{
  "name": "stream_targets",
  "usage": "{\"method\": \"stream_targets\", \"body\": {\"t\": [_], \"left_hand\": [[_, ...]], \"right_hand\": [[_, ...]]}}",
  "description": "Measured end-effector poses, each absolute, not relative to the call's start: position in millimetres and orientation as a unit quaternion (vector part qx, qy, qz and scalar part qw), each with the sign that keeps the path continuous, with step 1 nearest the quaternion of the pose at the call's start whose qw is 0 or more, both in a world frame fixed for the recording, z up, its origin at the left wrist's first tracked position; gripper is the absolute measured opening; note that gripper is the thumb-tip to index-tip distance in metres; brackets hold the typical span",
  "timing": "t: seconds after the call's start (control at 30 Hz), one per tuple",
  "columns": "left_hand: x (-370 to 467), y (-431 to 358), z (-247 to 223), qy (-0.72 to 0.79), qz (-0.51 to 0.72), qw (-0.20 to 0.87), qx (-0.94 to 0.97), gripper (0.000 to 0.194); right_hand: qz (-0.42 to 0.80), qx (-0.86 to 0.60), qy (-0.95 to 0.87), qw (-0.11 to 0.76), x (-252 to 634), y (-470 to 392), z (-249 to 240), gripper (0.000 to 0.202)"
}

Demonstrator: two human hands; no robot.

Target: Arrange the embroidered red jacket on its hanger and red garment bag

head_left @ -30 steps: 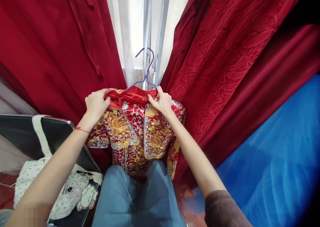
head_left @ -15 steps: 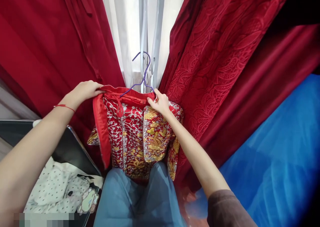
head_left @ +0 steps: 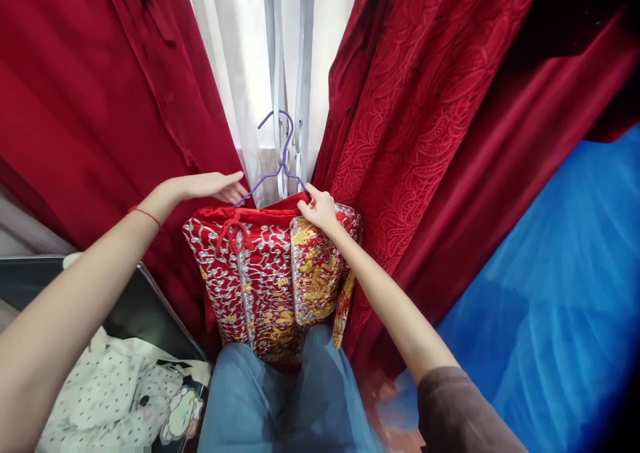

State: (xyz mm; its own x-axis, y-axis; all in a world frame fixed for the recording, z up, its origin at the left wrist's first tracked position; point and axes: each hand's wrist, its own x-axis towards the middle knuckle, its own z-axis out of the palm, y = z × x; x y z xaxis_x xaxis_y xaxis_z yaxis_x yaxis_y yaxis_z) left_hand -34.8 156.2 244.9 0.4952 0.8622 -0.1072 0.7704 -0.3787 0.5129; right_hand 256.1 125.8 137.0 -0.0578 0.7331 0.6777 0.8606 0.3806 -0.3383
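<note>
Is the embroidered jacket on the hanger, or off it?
On it: the jacket drapes from the purple hanger, right hand gripping its shoulder.

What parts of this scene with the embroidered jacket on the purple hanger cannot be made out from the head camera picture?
- Hanger: its shoulders are covered by the embroidered jacket.
- Jacket hem: hidden behind the person's blue trousers.
- Right hand: the fingers curl into the collar, so their tips are hidden.
- Left hand: whether it touches the jacket is unclear.
- Spotted cloth: cut off by the bottom edge.

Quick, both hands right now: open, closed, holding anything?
Left hand: open, flat beside the purple hanger, holding nothing.
Right hand: closed on the embroidered red jacket at its collar.
</note>
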Motion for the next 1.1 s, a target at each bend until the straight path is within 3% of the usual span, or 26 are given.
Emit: {"method": "stream_targets", "body": {"t": [0.03, 0.1, 0.27, 0.4, 1.1], "left_hand": [[-22.9, 147.2, 241.9, 0.472, 0.12, 0.277, 0.828, 0.074], [-2.4, 130.5, 231.2, 0.441, 0.156, 0.25, 0.848, 0.07], [16.0, 112.9, 188.4, 0.469, 0.265, -0.04, 0.841, 0.046], [15.7, 118.1, 165.8, 0.52, 0.269, -0.144, 0.798, 0.039], [4.1, 84.9, 186.8, 0.548, 0.206, -0.222, 0.78, 0.049]], "right_hand": [[-0.082, -0.563, -0.716, 0.404, 254.3, 125.6, 136.6, 0.031], [-0.094, -0.585, -0.702, 0.396, 250.4, 125.1, 136.0, 0.032], [-0.127, -0.608, -0.694, 0.364, 244.9, 117.4, 134.3, 0.034], [-0.138, -0.605, -0.713, 0.328, 247.4, 103.2, 134.7, 0.035], [-0.212, -0.657, -0.718, 0.089, 283.9, 24.6, 167.7, 0.036]]}}
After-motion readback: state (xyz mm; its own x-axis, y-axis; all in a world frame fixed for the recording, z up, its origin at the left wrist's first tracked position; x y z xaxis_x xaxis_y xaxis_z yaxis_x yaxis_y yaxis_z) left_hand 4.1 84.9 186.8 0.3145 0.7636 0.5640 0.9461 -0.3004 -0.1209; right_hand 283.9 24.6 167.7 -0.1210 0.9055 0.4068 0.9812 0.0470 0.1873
